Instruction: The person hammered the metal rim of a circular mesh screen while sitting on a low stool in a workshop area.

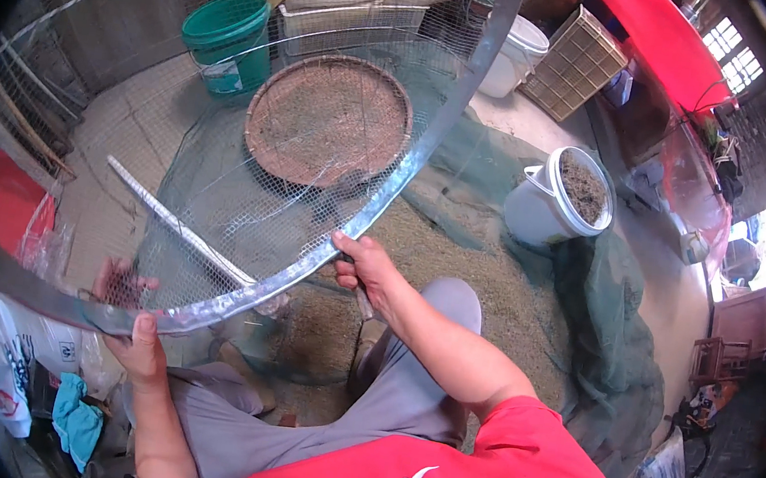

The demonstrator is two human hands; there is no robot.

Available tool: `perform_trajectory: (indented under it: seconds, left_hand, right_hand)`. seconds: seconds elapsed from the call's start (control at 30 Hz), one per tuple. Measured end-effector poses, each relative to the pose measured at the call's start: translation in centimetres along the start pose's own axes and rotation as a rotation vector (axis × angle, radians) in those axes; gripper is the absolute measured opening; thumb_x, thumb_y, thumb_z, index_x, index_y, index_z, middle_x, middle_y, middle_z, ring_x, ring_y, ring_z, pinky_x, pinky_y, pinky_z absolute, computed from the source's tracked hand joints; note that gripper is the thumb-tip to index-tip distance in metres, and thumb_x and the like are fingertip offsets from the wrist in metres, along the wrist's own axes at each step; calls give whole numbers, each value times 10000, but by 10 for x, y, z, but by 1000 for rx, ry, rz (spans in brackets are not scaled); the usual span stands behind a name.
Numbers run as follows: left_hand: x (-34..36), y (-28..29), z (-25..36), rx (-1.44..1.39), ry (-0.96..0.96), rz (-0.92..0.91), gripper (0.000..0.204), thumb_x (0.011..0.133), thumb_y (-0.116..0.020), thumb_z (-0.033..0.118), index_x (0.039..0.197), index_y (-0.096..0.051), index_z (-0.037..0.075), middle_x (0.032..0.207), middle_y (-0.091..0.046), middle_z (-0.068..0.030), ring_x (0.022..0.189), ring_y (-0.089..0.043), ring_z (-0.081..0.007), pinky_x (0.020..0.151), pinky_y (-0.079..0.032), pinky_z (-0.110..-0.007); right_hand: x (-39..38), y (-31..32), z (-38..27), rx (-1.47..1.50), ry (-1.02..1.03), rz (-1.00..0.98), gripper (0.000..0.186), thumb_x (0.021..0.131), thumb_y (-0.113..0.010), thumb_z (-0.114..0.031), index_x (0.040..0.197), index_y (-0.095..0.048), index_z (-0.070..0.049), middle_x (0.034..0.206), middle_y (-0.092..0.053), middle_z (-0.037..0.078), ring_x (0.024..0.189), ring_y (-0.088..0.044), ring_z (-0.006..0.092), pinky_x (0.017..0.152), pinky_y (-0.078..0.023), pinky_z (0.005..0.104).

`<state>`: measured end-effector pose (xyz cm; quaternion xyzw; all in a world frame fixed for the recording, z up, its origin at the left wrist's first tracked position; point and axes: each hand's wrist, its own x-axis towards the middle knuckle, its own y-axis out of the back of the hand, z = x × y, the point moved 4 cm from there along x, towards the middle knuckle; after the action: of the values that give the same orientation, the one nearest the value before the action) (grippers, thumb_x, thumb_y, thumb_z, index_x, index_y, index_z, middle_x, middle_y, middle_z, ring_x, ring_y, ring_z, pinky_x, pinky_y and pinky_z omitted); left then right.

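Note:
A large round sieve (387, 190) with a shiny metal rim and fine wire mesh is tilted up in front of me. My left hand (144, 349) grips the rim at its lower left, thumb on the near side, and its fingers show through the mesh. Farther right along the rim, my right hand (363, 263) is closed round the edge. Through the mesh I see a round woven basket tray (330, 120) on a green net, and a white stick (176, 227) lying at a slant. Whether anything lies on the mesh, I cannot tell.
Brownish-green loose material (491, 284) is spread over the green net (609, 331). A white bucket (543, 205) full of dark material stands to the right. Behind are a green bucket (250, 59), another white bucket (515, 60) and a tan crate (575, 64). Plastic bags (6, 357) lie at left.

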<state>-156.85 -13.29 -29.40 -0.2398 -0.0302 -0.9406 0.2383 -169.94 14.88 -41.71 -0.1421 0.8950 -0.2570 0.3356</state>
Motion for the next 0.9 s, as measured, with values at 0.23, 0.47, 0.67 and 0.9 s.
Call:
perform_trajectory:
  seconds: [0.23, 0.47, 0.67, 0.9]
  left_hand:
    - [-1, -7, -15, 31, -62, -49, 719, 820, -668, 265, 1363, -273, 9, 1309, -419, -159, 1119, -486, -239, 913, -439, -383]
    - [-19, -73, -37, -517, 788, -178, 603, 878, -592, 214, 1350, -284, 1, 1221, -490, -234, 1022, -571, -271, 819, -543, -378]
    - [-20, -71, -34, -375, 748, -155, 503, 876, -476, 74, 1338, -297, -13, 1199, -505, -263, 938, -619, -279, 721, -591, -339]
    - [9, -15, -20, -191, 615, -91, 506, 807, -441, 54, 1300, -364, -23, 1196, -527, -244, 976, -617, -294, 687, -592, -331]
  right_hand:
    - [-2, -20, 1, 49, -11, -126, 148, 902, -570, -184, 800, -492, -110, 607, -368, -68, 454, -297, 29, 367, -246, 190]
    - [-2, -18, 21, 94, -125, -212, 166, 893, -587, -158, 774, -481, -111, 575, -334, -73, 434, -269, 24, 357, -216, 184]
    - [1, -24, 19, -24, -174, -260, 194, 891, -601, -209, 768, -508, -91, 633, -434, -51, 457, -293, 24, 371, -235, 184]
    - [1, -12, 31, -577, -124, -210, 241, 844, -651, -245, 846, -486, -70, 686, -531, 24, 468, -395, 67, 404, -320, 226]
